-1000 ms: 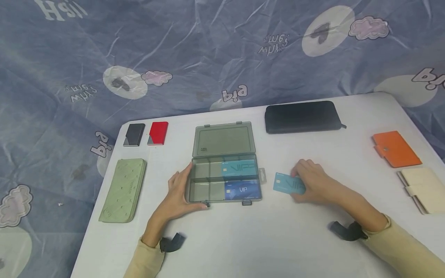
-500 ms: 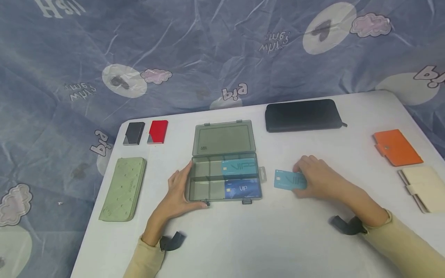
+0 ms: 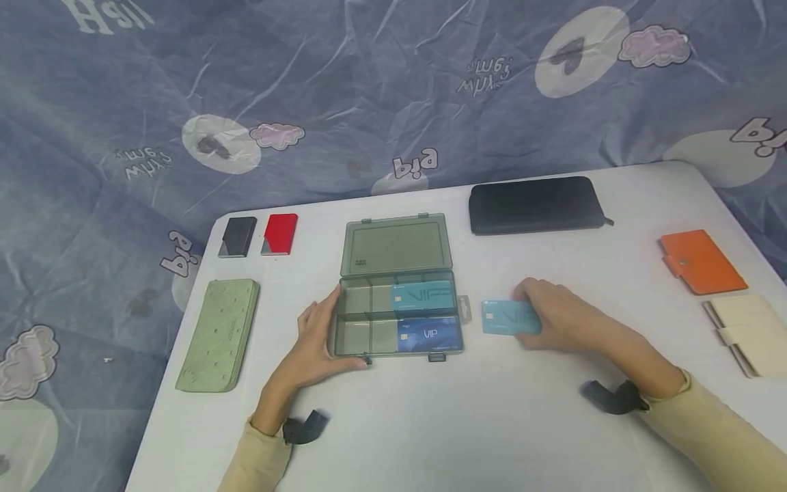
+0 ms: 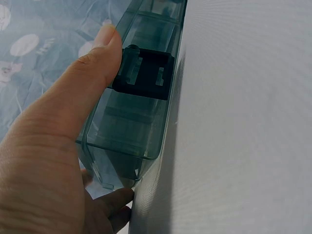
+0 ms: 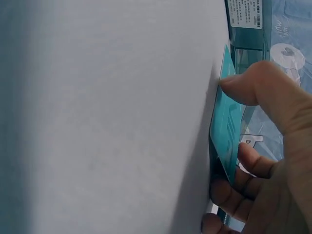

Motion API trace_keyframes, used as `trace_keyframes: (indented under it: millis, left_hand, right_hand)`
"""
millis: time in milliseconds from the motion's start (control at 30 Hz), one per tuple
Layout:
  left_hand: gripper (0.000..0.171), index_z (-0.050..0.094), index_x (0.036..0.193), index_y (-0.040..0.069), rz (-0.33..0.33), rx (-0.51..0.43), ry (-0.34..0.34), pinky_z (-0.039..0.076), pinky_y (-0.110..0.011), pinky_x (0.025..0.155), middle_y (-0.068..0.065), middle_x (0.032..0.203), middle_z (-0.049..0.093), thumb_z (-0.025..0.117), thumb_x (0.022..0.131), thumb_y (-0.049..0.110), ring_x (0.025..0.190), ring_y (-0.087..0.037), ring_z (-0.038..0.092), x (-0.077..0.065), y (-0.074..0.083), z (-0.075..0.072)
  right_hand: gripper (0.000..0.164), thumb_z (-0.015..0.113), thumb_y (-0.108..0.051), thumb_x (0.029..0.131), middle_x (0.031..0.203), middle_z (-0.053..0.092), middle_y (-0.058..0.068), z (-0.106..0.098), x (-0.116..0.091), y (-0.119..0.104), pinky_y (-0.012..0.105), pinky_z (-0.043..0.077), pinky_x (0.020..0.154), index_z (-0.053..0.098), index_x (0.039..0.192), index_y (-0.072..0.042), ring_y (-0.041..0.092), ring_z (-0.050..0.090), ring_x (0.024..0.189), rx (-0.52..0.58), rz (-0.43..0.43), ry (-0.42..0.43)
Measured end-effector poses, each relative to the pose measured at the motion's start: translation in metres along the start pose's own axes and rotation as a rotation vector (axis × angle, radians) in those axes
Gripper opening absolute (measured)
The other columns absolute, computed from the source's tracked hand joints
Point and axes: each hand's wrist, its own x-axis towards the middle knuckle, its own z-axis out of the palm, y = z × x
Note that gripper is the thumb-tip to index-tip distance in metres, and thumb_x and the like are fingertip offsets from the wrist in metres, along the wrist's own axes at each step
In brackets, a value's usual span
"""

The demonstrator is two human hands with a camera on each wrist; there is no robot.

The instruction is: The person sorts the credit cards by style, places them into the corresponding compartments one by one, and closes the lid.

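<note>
A translucent grey-green compartment box (image 3: 354,338) stands on the table with its lid (image 3: 396,246) folded back. Inside, a light blue VIP card (image 3: 422,296) lies in the rear row and a dark blue VIP card (image 3: 430,335) in the front row, both on the right side. My left hand (image 3: 315,342) holds the box's front left corner; in the left wrist view the thumb (image 4: 100,56) lies beside the black latch (image 4: 145,73). Right of the box, my right hand (image 3: 556,316) pinches another light blue card (image 3: 503,317) by its right end. The right wrist view shows that card (image 5: 226,122) tilted close to the tabletop.
A black zip wallet (image 3: 535,205) lies at the back. Orange (image 3: 703,262) and cream (image 3: 751,335) card holders are at the right. On the left are a green wallet (image 3: 218,335), a black card case (image 3: 237,237) and a red card case (image 3: 279,234).
My right hand has shifted the light blue card slightly, and its slant in the head view has levelled out. The left hand and the box have stayed in place.
</note>
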Motion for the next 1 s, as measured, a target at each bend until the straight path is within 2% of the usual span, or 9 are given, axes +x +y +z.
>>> trace_keyframes:
  millis: [333,500,600,800,1000]
  left_hand:
    - [0.125,0.008,0.150,0.016,-0.010,0.006,-0.002,0.002,-0.049,0.109,0.000,0.155,0.017,0.078,0.057,0.062,0.140,-0.015,0.019,0.000,0.000,0.000]
    - [0.125,0.008,0.150,0.016,-0.010,0.009,-0.002,0.002,-0.050,0.109,0.000,0.155,0.016,0.078,0.057,0.062,0.140,-0.015,0.018,0.000,-0.001,0.000]
    - [0.125,0.008,0.150,0.016,-0.009,0.009,-0.001,0.002,-0.050,0.109,0.000,0.155,0.016,0.078,0.057,0.062,0.140,-0.015,0.018,0.000,0.000,0.000]
    - [0.125,0.008,0.150,0.015,-0.006,0.012,-0.001,0.002,-0.049,0.109,0.000,0.155,0.017,0.077,0.057,0.063,0.139,-0.015,0.019,0.000,0.000,0.000]
    - [0.125,0.008,0.150,0.015,-0.004,0.007,0.001,0.003,-0.050,0.109,-0.001,0.155,0.017,0.077,0.057,0.063,0.139,-0.015,0.019,0.000,0.000,0.000]
  right_hand:
    - [0.068,0.081,-0.033,0.066,0.110,0.056,0.000,0.005,-0.001,0.011,0.039,0.048,0.086,0.046,0.121,-0.013,0.015,0.052,0.098,0.024,-0.114,0.023]
    - [0.060,0.079,-0.030,0.070,0.104,0.056,-0.003,0.006,0.000,0.015,0.035,0.048,0.080,0.048,0.118,-0.012,0.011,0.051,0.092,0.013,-0.148,0.030]
    - [0.057,0.078,-0.031,0.071,0.102,0.057,-0.003,0.005,0.000,0.016,0.035,0.048,0.079,0.048,0.116,-0.010,0.011,0.051,0.090,0.011,-0.143,0.030]
    - [0.063,0.079,-0.033,0.069,0.104,0.058,0.000,0.003,0.000,0.014,0.036,0.049,0.082,0.046,0.118,-0.010,0.013,0.053,0.092,0.031,-0.097,0.017]
    - [0.055,0.076,-0.029,0.074,0.100,0.059,-0.001,-0.004,0.004,0.010,0.034,0.047,0.077,0.047,0.117,-0.012,0.012,0.052,0.086,0.029,-0.105,0.017]
